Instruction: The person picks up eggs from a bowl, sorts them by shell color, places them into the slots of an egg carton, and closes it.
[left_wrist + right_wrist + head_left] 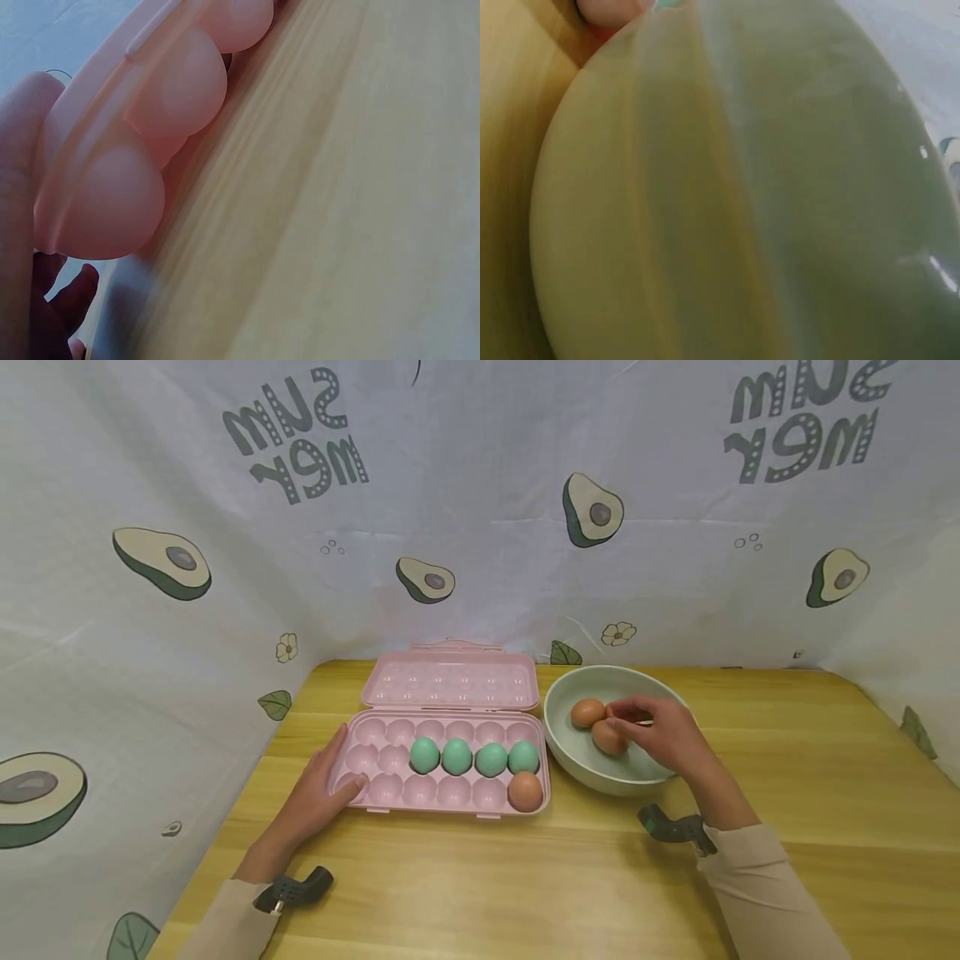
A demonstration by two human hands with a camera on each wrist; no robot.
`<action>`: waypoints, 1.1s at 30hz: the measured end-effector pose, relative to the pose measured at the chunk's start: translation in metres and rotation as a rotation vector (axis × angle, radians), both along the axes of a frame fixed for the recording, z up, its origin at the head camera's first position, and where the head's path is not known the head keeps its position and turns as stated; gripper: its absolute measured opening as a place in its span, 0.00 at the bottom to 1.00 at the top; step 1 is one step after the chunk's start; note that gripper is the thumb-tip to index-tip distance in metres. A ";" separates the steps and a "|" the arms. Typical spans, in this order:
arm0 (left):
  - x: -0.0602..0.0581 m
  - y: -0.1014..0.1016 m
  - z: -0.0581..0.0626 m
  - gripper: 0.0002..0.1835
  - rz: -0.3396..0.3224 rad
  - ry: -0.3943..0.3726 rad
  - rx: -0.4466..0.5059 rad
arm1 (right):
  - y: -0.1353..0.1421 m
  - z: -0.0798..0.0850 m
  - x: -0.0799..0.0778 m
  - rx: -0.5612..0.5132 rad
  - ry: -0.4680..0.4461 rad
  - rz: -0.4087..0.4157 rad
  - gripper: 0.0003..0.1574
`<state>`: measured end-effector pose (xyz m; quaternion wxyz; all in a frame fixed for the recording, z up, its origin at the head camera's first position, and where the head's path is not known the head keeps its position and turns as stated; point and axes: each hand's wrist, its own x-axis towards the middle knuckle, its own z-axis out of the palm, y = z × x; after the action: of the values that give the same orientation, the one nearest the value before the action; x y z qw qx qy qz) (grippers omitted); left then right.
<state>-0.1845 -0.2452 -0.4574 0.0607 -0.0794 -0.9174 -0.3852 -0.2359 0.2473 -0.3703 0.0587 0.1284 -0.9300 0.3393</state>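
My left hand (313, 793) holds the left end of a pink egg carton (375, 808), thumb over its front corner and fingers along the side. In the left wrist view, the carton's rounded cups (112, 202) show beside the thumb. Several green eggs (457, 757) fill the right part of the back-to-front middle row. One brown egg (525, 792) sits in the front right cup. Inside a pale green bowl (558, 747), my right hand (663, 731) pinches a brown egg (610, 739); its fingertips are partly hidden. Another brown egg (587, 713) lies touching it on the left.
The carton's lid (450, 681) lies folded back behind the cups. Wooden table (480, 885) extends in front and to the right. A white sheet (487, 535) printed with avocados hangs behind and at the sides. The bowl's outer wall (742, 187) fills most of the right wrist view.
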 end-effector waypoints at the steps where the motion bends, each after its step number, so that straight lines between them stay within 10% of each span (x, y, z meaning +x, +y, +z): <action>1: 0.000 0.000 0.000 0.46 -0.001 0.001 -0.002 | 0.000 -0.001 0.000 0.004 -0.003 0.000 0.22; 33: -0.002 0.000 -0.001 0.46 0.000 0.007 -0.019 | -0.001 -0.011 -0.004 0.092 -0.030 0.151 0.19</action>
<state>-0.1867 -0.2455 -0.4583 0.0633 -0.0815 -0.9208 -0.3761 -0.2401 0.2467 -0.3815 0.0128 0.1957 -0.9330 0.3016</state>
